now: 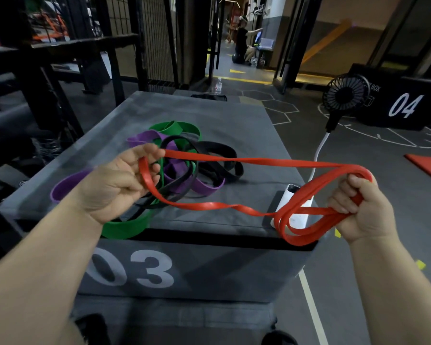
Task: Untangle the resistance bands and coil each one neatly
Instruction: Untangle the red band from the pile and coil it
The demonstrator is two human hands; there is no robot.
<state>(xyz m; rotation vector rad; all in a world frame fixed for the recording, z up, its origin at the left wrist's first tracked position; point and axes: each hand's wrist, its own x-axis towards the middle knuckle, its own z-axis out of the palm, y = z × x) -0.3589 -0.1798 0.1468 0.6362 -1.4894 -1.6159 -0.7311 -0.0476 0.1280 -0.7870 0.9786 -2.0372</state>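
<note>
Left hand (125,180): I grasped one end of the red band (234,160), my fingers and thumb curled round the loop there, above the left half of the box top.
Right hand: my right hand (358,207) was clenched round several gathered turns of the same red band, just past the near right corner of the box (159,108).
Red band: it hung in the air between my two hands, clear of the pile. The upper strand ran nearly straight and the lower one sagged with a twist in it. Extra loops drooped below my right hand across the near right corner.
Other bands: a green band (174,128), a purple band (67,185) and a black band (219,148) lay tangled together on the left and middle of the box top. One green loop reached the near edge, and one purple loop stood up close to the left edge.
Box: grey, with "03" on the near face.
Power bank (292,192): white, lying at the near right corner of the box top, partly behind the red loops.
Fan (345,95): small and black, standing up beyond the right edge on a white stalk.
Floor: a black box (403,105) marked "04" stood off to the far right, with a water bottle (217,86) beyond the far edge.
</note>
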